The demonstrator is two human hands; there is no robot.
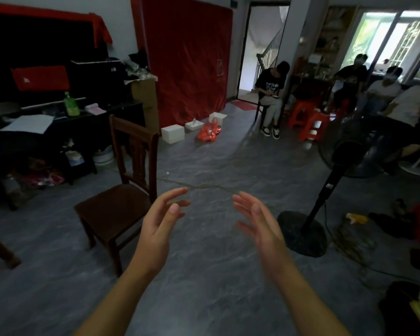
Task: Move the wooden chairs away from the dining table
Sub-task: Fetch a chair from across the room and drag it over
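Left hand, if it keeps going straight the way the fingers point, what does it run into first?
Nothing close. The open left hand points up and right over bare grey floor, passing right of the dark wooden chair. Farther along lies the orange-red plastic bag, though depth is unclear.

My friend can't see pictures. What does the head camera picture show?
Two empty, open hands, the left hand and right hand, reach out over a grey floor, touching nothing. A dark wooden chair stands alone just left of them, and a black standing fan stands to the right, with people sitting far behind.
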